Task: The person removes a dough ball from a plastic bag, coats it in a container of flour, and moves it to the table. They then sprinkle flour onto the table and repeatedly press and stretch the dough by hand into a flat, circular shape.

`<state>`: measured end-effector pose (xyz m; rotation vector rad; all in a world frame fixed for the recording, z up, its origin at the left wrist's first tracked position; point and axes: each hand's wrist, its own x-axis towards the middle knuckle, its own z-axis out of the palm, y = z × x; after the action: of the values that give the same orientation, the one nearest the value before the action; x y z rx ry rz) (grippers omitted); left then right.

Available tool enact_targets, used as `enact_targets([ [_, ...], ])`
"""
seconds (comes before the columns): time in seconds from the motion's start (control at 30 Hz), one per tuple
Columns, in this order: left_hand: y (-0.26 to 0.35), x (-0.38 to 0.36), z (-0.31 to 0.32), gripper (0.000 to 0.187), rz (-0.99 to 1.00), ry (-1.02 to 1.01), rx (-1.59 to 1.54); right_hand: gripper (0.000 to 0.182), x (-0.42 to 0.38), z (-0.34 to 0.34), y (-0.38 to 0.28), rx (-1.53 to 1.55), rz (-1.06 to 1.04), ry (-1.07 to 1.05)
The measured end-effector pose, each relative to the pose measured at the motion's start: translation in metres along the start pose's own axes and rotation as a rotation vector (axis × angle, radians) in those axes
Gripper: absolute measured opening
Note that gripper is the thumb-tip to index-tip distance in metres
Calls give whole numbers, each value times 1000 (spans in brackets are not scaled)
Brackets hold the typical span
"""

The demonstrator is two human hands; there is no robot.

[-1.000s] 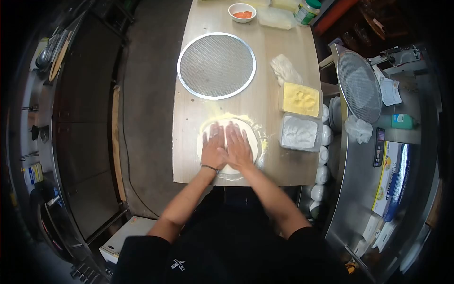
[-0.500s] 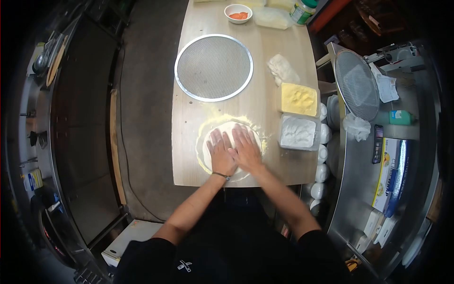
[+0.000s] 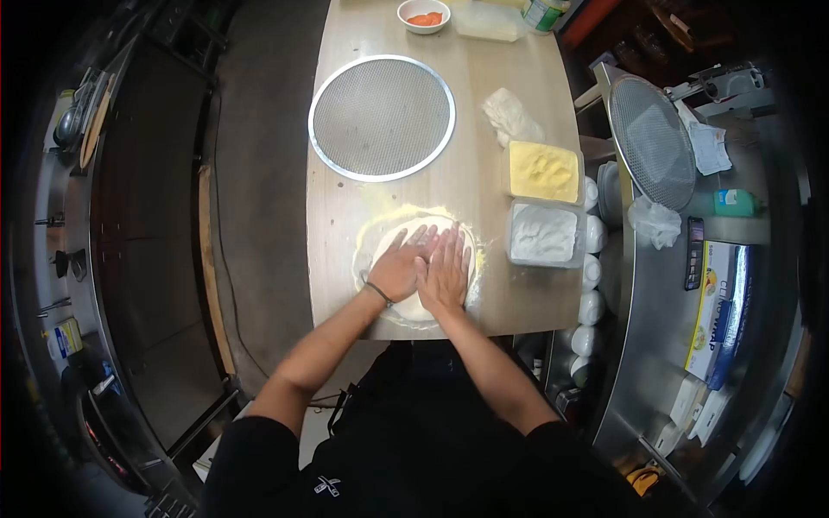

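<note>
You are pressing both palms down onto the flattened round of dough [image 3: 416,311], which is lying at the near edge of the worktable [image 3: 527,302], left of its middle. Your left hand [image 3: 397,271], with the dark bracelet [image 3: 378,295] at its wrist, is spreading flat with fingers extended, gripping nothing; your right hand [image 3: 446,274] is lying just as flat beside it, its fingers also straight and grasping nothing. Compared with the frame before, your left hand is now slanting toward the right, its fingertips coming close to your right hand's fingers, while your right hand's fingers, which were leaning left, are now pointing toward the far side. The gap between the two sets of fingertips is narrowing. A ring of yellow flour [image 3: 361,235] is showing around the dough, widest on its left. The round mesh screen [image 3: 380,116] is resting beyond it, on the far left. On the right, the tub of yellow powder [image 3: 544,173] is sitting just beyond the tub of white powder [image 3: 544,233], with a crumpled whitish bundle [image 3: 511,116] lying past them. Your view is shifting too: the far jar [image 3: 544,15] is now losing its green lid at the top edge.
</note>
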<state>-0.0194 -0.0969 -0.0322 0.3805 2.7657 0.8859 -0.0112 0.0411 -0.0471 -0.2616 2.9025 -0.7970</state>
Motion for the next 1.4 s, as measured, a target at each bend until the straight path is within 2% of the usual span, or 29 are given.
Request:
enact_targets([
  [0.03,-3,-1,-1,63,159,-67,21,74,4,-4,-4,-187,-89,-36],
  [0.07,2,-7,1,64,52,9,56,74,11,-10,3,-170,-250,-78],
  [0.1,14,-12,10,64,51,7,56,74,18,-19,10,-169,-248,-79],
  [0.17,36,-14,31,67,-376,206,222,74,31,-34,16,-90,-456,-247],
  [0.2,40,-13,38,68,-383,230,191,72,22,-32,15,-124,-394,-150],
  [0.23,35,-10,35,68,-384,236,189,72,14,-26,15,-127,-398,-149],
  [0.3,13,-10,24,68,0,163,124,72,-3,-16,8,-31,-205,-65],
  [0.33,4,-13,19,68,31,86,101,71,-3,-14,6,-175,-232,-69],
  [0.37,3,-12,20,68,33,86,104,71,4,-16,7,-172,-231,-66],
  [0.43,11,-18,26,67,-132,166,138,70,19,-23,10,-127,-453,-95],
  [0.47,21,-18,35,66,-249,223,156,67,33,-31,12,-140,-535,-183],
  [0.57,45,-10,39,67,-340,305,79,65,42,-37,11,-189,-521,-170],
  [0.63,31,-6,21,67,-277,249,85,65,30,-27,16,-199,-496,-149],
  [0.7,10,-7,13,64,-79,125,142,64,29,-20,17,-206,-468,-121],
  [0.77,9,-6,14,64,-91,147,159,66,30,-19,11,-138,-406,-117],
  [0.83,14,-2,20,65,-257,197,190,65,27,-16,9,-152,-386,-102],
  [0.9,10,-2,21,66,-216,208,191,64,17,-9,11,-172,-274,-56],
  [0.93,8,-2,18,68,-204,187,232,46,12,-20,9,-18,-251,-24],
  [0.97,9,-4,16,70,-197,164,281,46,11,-35,15,-35,-241,-18],
  [1.03,19,5,17,72,-111,157,251,23,9,-60,28,177,-227,-21],
  [1.07,21,4,16,73,-42,146,231,10,12,-87,21,284,-92,67],
  [1.1,26,0,14,73,-57,143,244,11,13,-90,35,324,-3,67],
  [1.13,32,1,13,69,11,77,275,9,16,-109,44,311,-60,110],
  [1.17,33,4,10,65,83,17,306,8,21,-124,55,227,-26,165],
  [1.23,21,5,0,63,127,-19,275,18,35,-137,88,38,73,188],
  [1.27,16,5,-3,62,187,-56,233,24,38,-139,99,-91,31,228],
  [1.3,8,2,-5,62,177,-50,237,24,42,-136,109,-86,20,226],
  [1.37,-16,-3,-10,57,-4,180,320,24,50,-124,132,-117,122,52],
  [1.4,-24,-8,-17,50,-124,294,220,18,54,-121,145,-173,67,-6],
])
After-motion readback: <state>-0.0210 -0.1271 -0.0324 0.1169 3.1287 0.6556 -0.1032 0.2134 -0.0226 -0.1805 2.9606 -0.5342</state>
